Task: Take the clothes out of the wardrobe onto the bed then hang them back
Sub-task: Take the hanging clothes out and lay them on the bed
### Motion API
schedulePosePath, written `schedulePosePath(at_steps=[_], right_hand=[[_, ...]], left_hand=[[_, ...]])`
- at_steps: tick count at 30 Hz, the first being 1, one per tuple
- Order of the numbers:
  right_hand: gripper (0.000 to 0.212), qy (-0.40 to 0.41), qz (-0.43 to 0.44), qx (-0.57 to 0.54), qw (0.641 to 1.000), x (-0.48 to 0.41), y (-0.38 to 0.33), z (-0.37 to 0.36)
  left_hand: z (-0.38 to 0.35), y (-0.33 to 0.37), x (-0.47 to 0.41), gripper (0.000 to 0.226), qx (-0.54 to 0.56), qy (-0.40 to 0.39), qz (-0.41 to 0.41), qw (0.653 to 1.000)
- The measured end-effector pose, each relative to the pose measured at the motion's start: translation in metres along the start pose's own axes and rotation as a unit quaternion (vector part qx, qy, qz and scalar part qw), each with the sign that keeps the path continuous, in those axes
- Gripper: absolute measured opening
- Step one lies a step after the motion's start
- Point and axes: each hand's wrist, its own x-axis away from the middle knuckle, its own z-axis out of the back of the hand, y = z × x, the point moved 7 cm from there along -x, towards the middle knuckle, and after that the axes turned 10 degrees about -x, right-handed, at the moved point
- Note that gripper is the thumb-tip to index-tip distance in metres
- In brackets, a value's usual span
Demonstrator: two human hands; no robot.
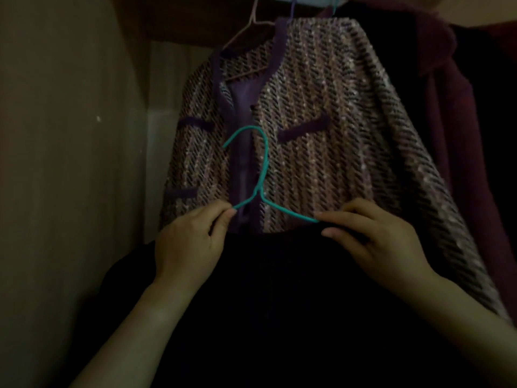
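- I see my left hand at about 8 o'clock of the view. Its fingers are curled, and thumb and forefinger pinch the left arm of a teal hanger.
- My right hand sits at about 4 o'clock. Its fingers are curled round the hanger's right arm, just where that arm meets the top edge of a dark garment.
- The teal hanger is at the centre of the view, held between both hands. Its hook points up to 12 o'clock, opens toward 9 o'clock, and rests on nothing.
- The dark garment hangs below the hands and fills the view from 5 to 7 o'clock. It is too dark for me to tell what kind it is.
- Behind the hanger, from 12 to 3 o'clock, a purple-trimmed tweed jacket hangs inside the wardrobe.
- A pale hanger shows at the jacket's collar near 12 o'clock.
- A maroon coat hangs just beside the jacket at 2 o'clock.
- The wardrobe wall stands at 9 o'clock.
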Motion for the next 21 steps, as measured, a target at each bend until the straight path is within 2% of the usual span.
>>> schedulePosePath(at_steps=[5,10,12,15,17,21], right_hand=[[0.027,0.036,0.000,-0.006,0.999,0.050,-0.027,0.043],[0.023,0.046,-0.030,-0.070,0.996,0.109,-0.055,0.102],[0.020,0.062,-0.035,-0.085,0.994,0.130,-0.066,0.136],[0.018,0.092,-0.036,-0.119,0.988,0.152,-0.085,0.192],[0.017,0.101,-0.029,-0.137,0.985,0.163,-0.097,0.227],[0.016,0.113,-0.043,-0.146,0.982,0.181,-0.113,0.290]], left_hand=[[0.042,0.051,0.039,0.031,-0.002,-0.038,0.008,0.999],[0.105,0.119,0.083,0.032,-0.014,-0.097,0.028,0.995],[0.132,0.152,0.096,0.037,-0.023,-0.127,0.004,0.992],[0.173,0.201,0.111,0.049,-0.092,-0.159,-0.061,0.981],[0.201,0.226,0.115,0.054,-0.125,-0.148,-0.079,0.978],[0.241,0.269,0.113,0.056,-0.125,-0.136,-0.086,0.979]])
